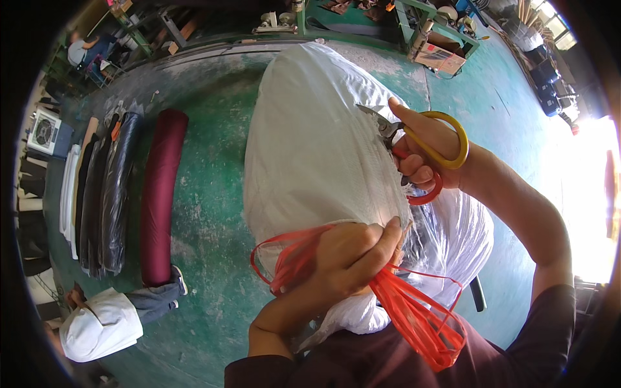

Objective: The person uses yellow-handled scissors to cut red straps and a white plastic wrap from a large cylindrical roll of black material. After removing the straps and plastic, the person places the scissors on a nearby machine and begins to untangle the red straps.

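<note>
Through the head camera I see both bare hands working at a large white woven sack (314,149), which bulges across the middle of the scene, just in front of the wearer. My view shows the right hand (435,137) to the right of the sack, fingers curled around a pair of scissors (387,129) with one yellow handle loop and one red. The blades point to the far left, over the frayed right edge of the sack; how wide they stand apart I can't tell.

The left hand (352,255) is nearer, at the near end of the sack. I see it closed around red plastic twine (417,317), with its thumb and forefinger pressed together at the sack's edge. Loops of the twine spill out on both sides of that hand. To its right, crinkled clear plastic (453,242) bulges out beside the sack.

On the left, I have a maroon fabric roll (163,200) lying on the green floor (213,174), and past it a dark plastic-wrapped roll (116,200) among others. A person in a light shirt (107,323) is at near left. At far right, a cardboard box (440,59) rests low by a green metal bench (402,24).
</note>
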`<state>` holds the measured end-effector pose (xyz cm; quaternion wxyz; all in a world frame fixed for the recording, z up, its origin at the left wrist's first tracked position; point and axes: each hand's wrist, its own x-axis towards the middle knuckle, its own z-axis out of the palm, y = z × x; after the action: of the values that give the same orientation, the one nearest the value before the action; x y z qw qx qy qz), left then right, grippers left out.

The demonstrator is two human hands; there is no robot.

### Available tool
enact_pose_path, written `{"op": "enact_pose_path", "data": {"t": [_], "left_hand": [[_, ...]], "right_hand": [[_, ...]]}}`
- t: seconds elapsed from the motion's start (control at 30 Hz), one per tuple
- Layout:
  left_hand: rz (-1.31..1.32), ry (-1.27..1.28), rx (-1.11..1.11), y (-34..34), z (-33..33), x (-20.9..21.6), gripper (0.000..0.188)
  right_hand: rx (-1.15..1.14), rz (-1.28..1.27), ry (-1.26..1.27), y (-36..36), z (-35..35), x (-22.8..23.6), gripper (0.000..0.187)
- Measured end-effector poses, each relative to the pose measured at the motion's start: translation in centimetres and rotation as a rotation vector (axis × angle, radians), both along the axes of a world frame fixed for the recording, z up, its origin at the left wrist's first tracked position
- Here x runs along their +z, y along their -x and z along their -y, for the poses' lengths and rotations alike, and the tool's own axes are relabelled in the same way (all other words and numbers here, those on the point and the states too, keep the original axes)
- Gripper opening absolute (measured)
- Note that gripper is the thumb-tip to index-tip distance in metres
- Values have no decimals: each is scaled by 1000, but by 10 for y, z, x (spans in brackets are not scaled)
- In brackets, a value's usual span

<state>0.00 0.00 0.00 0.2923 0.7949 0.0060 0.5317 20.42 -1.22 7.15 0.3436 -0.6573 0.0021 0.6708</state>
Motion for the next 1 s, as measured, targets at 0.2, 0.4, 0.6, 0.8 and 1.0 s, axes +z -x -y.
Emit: {"op": "enact_pose_path", "data": {"t": [0.2,0.4,0.6,0.8,1.0], "left_hand": [[48,67,13,-7,14,-3,37],[62,13,37,-7,6,0,36],[60,14,11,-6,1,2,33],[62,16,27,-7,2,2,29],[64,30,39,-9,4,3,25]], "right_hand": [[-25,59,36,-4,12,0,74],[-31,43,16,-1,0,4,74],[91,34,-31,-8,-10,-1,70],[125,100,-68,-4,-17,5,59],[81,37,-68,-17,-26,-10,51]]}}
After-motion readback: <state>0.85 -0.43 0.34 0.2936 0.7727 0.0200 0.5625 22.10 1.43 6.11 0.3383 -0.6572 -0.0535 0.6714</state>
